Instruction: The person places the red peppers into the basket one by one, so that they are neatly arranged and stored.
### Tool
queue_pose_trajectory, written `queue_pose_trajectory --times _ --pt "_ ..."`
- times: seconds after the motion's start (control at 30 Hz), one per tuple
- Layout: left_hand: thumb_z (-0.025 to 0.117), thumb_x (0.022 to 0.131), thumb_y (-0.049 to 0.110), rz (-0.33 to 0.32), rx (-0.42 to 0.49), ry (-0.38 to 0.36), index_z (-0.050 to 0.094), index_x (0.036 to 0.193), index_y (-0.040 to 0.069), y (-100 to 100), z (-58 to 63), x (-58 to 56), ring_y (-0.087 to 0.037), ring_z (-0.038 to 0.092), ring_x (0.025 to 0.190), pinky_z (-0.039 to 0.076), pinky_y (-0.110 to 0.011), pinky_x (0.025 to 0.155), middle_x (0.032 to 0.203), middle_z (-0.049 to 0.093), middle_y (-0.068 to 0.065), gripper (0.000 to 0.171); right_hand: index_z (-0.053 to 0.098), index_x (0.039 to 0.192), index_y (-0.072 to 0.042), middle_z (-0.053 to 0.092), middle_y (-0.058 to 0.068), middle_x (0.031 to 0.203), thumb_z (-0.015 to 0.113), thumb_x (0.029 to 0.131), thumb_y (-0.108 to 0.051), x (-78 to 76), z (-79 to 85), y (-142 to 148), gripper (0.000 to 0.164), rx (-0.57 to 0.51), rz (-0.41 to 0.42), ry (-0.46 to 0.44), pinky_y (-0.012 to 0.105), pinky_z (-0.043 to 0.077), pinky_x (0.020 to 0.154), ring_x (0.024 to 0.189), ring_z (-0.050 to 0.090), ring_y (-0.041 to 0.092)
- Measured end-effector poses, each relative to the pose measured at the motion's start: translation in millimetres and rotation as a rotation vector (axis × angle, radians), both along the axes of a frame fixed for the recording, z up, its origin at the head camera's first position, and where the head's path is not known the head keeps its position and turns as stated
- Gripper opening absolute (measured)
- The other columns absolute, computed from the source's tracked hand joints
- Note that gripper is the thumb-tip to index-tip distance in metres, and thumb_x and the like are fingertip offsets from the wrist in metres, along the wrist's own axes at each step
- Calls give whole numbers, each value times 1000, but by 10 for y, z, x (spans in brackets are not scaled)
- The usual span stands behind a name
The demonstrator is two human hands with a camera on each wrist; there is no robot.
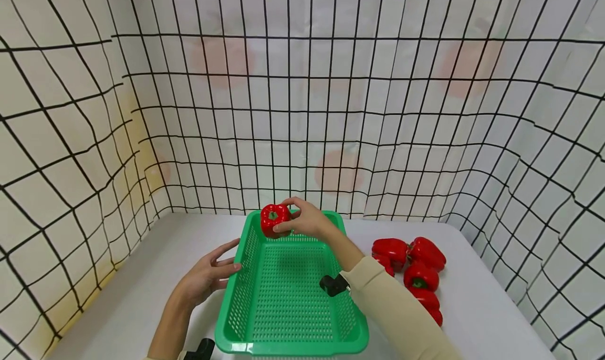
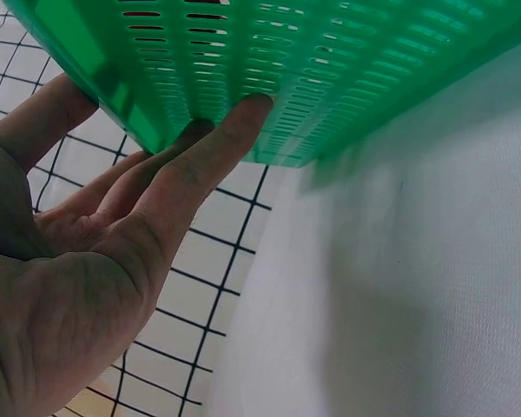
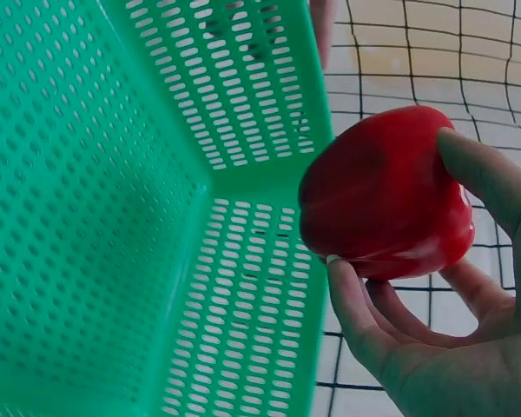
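- Your right hand point(image 1: 307, 221) is holding a pepper point(image 1: 270, 223), the thumb and fingers parted just to its width and gripping its sides.
- That pepper is hanging at the far left corner of the basket point(image 1: 293, 348), overlapping the rim in view; whether it is touching the edge, you cannot tell.
- Your left hand point(image 1: 205, 276) is spreading its fingers loosely, touching the basket's left wall from outside and gripping nothing.
- The basket is facing upward, its perforated floor showing well below the pepper.
- Your right sleeve point(image 1: 397, 307) is crossing the right rim, narrowing the room on that side.
- More peppers point(image 1: 420, 277) are lying clustered on the table point(image 1: 142, 286), beyond the right rim.
- Bare table is stretching leftward from your left hand to the net point(image 1: 309, 77), which is standing close behind the far rim.
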State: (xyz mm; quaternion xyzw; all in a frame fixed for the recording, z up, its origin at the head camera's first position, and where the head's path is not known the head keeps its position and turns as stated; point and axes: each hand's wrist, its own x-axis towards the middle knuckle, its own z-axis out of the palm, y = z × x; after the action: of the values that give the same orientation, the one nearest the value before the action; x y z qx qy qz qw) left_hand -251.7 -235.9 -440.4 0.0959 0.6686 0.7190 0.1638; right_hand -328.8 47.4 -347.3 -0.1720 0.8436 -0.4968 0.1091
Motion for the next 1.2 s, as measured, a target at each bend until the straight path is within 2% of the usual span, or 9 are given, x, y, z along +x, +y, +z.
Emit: queue_pose_trajectory --times 0.27,0.5,0.6,0.9,1.03,1.2 --pt "68 97 12 0 -1 2 18 164 18 -12 -26 -10 -39 69 116 58 -51 93 153 46 -26 84 51 144 -16 62 19 133 83 85 -24 -35 -224 -88 68 -112 -26 -91 38 62 82 112 65 29" --pt "68 97 12 -9 8 5 18 164 18 -22 -18 -8 -39 69 116 58 -51 94 152 47 -26 83 52 143 -14 61 20 136 82 86 -22 -100 -431 -160 66 -157 -53 -104 50 61 91 109 68 31" --pt "68 97 12 -10 15 4 18 164 18 -21 -20 -5 -39 68 117 58 -50 94 153 46 -26 84 54 141 -15 58 20 137 82 85 -22 -109 -505 -196 63 -147 -77 -105 51 61 92 107 69 31" --pt "68 96 12 4 12 4 17 164 17 -7 -33 -2 -39 68 116 58 -50 93 152 49 -23 84 53 142 -13 57 20 139 80 87 -19 -95 -638 -245 62 -142 -84 -117 50 60 95 110 68 30" --pt "67 97 11 -9 18 13 18 163 16 -11 -31 -12 -38 69 116 58 -49 93 151 49 -25 83 54 143 -14 55 20 142 81 86 -20 -102 -664 -226 63 -159 -80 -136 50 59 96 114 66 32" --pt "67 97 10 -19 22 19 18 163 15 -15 -28 -24 -36 70 115 58 -47 94 150 49 -27 83 54 143 -14 53 21 144 81 86 -20 -103 -702 -210 63 -143 -80 -128 46 61 93 112 66 32"
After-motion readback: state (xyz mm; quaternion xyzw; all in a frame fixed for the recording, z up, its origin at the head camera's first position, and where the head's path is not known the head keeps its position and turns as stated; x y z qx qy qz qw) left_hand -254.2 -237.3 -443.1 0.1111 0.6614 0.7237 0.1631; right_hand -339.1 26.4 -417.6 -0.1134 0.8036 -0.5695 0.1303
